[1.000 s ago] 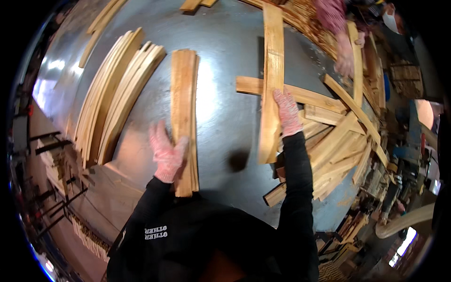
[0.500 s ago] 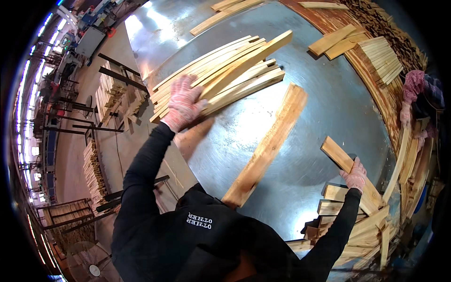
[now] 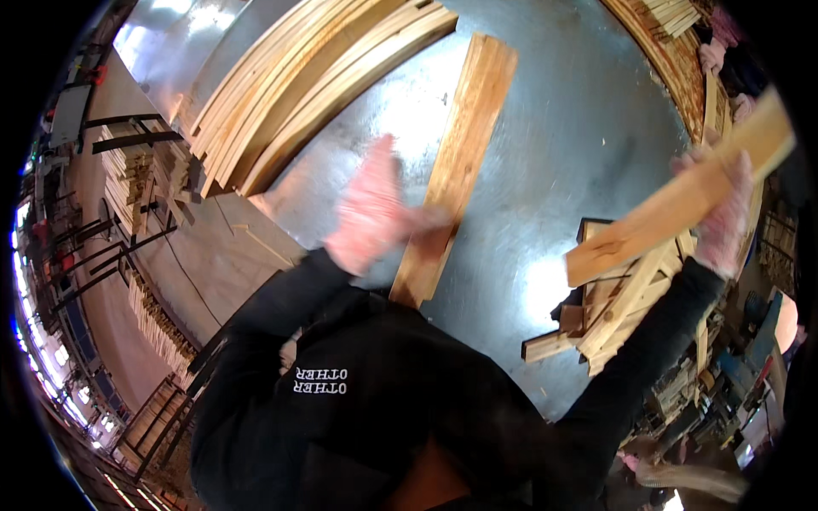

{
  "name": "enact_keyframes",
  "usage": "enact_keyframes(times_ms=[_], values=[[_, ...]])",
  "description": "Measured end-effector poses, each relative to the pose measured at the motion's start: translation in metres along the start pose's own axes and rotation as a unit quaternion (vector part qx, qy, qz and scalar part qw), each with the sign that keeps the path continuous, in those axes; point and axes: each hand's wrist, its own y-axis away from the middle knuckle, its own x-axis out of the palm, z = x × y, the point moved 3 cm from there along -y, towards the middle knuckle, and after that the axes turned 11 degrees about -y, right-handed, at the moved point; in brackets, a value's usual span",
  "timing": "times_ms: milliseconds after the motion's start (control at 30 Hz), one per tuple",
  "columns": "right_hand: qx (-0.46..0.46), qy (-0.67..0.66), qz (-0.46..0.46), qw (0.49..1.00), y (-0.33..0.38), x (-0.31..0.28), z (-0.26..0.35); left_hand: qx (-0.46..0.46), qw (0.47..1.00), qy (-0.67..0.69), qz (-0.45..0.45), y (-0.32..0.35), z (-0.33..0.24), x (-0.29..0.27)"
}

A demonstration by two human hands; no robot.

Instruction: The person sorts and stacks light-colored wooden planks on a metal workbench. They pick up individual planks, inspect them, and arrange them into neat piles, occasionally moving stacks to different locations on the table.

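Observation:
My left hand (image 3: 368, 204), in a pinkish-white glove, is stretched out over the metal tabletop with its thumb apart. Its thumb overlaps a wooden board (image 3: 473, 119) that lies lengthwise on the table; whether it touches the board I cannot tell. A second wooden plank (image 3: 656, 217) is raised at the right, gripped by my gloved right hand (image 3: 726, 213), slightly blurred. Beyond my left hand lies a row of narrow wooden strips (image 3: 298, 85), side by side.
Below the raised plank is a jumbled pile of short boards (image 3: 626, 289). A co-worker's gloved hand (image 3: 712, 56) shows at the far right, beside more wood. Stacked strips (image 3: 128, 183) stand on black racks on the floor to the left.
My left hand has left the row of strips and come nearer the single board. My right hand has lifted its plank off the pile, up and to the right. The view has shifted.

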Motion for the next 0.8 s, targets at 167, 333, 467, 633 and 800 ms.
enact_keyframes(times_ms=[167, 333, 467, 633, 800], values=[[0.093, -0.084, -0.057, 0.99, -0.028, -0.011, -0.185, -0.205, 0.947, -0.068, 0.239, 0.025, -0.046, 0.074], [0.139, -0.135, -0.146, 0.97, -0.03, -0.069, -0.291, -0.162, 0.954, -0.073, 0.242, 0.028, -0.045, 0.093], [0.078, 0.269, -0.198, 0.939, 0.005, -0.052, -0.293, -0.161, 0.949, 0.001, 0.272, 0.019, -0.047, 0.081], [0.028, -0.049, -0.17, 0.984, 0.078, 0.002, -0.363, -0.305, 0.905, 0.19, 0.229, 0.026, -0.017, 0.134], [0.066, -0.172, -0.058, 0.981, 0.097, 0.009, -0.36, -0.233, 0.844, 0.349, 0.335, 0.011, -0.022, 0.117]])
